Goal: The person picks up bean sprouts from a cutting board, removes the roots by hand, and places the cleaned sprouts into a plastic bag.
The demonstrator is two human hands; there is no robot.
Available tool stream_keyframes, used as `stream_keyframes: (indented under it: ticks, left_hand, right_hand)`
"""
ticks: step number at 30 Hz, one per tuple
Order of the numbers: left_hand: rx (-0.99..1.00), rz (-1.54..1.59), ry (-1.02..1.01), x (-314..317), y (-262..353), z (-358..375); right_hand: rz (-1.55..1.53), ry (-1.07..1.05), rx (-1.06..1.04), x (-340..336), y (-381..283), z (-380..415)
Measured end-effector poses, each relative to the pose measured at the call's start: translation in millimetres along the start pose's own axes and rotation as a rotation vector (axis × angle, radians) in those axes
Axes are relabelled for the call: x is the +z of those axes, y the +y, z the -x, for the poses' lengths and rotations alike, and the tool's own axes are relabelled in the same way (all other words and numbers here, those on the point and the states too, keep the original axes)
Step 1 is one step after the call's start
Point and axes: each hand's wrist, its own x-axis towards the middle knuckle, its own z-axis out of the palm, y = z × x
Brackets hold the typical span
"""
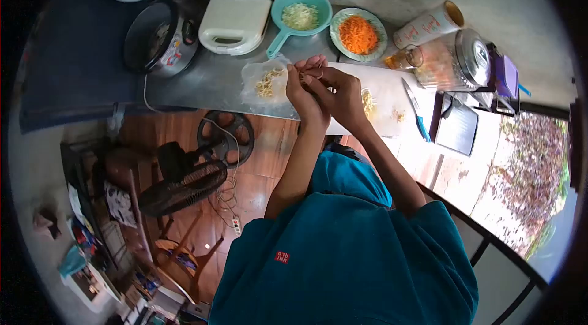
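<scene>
My left hand [306, 93] and my right hand [335, 93] meet over the counter's front, between a clear plastic bag and a white board. Both have curled fingers around something small and thin, too small to name surely. Bean sprouts [267, 83] lie on the plastic bag [249, 72] just left of my hands. To the right, on the white board [386, 83], there is a pale heap of sprouts [368, 102], partly behind my right wrist, and a small scatter of brownish bits [400, 116]. A knife with a blue handle [422, 128] rests at the board's right edge.
Behind my hands are a turquoise strainer [283, 37] of pale shreds, a plate [335, 30] of shredded carrot and a white sandwich maker [236, 19]. A rice cooker [177, 49] stands left; a large jar [471, 62] and a black tray [457, 127] are right. A fan [184, 187] stands below.
</scene>
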Motion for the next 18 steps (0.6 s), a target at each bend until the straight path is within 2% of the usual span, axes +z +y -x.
stream_keyframes:
  ticks: [1, 3, 5, 7, 9, 10, 11, 13, 15, 18]
  left_hand:
    - [-0.028, 0.034, -0.047, 3, -2, 0]
    - [-0.114, 0.073, -0.025, 6, -6, 1]
    - [-0.156, 0.149, -0.110, 8, -10, 0]
    - [-0.221, 0.090, -0.124, 12, -9, 0]
    - [-0.275, 0.037, -0.138, 12, -9, 1]
    - [-0.273, -0.107, -0.199, 9, -9, 1]
    - [-0.267, -0.251, -0.262, 8, -11, 2]
    - [-0.305, -0.280, -0.191, 35, -3, 22]
    - [-0.416, -0.405, -0.358, 44, 4, 34]
    - [-0.457, -0.350, -0.376, 40, -4, 34]
  right_hand:
    - [0.004, 0.024, 0.001, -3, -1, 1]
    - [0.097, 0.105, -0.144, -9, -3, 4]
    - [0.156, 0.114, -0.159, -20, -12, 9]
    - [0.217, 0.127, -0.166, -30, -13, 15]
    - [0.130, 0.195, -0.158, -37, -12, 18]
    - [0.003, 0.170, -0.121, -40, -10, 20]
    - [0.008, 0.181, -0.123, -43, -11, 20]
    - [-0.402, 0.100, -0.046, -48, -16, 22]
    - [-0.406, 0.079, -0.014, -55, -14, 23]
    - [-0.558, 0.052, 0.013, -62, -13, 24]
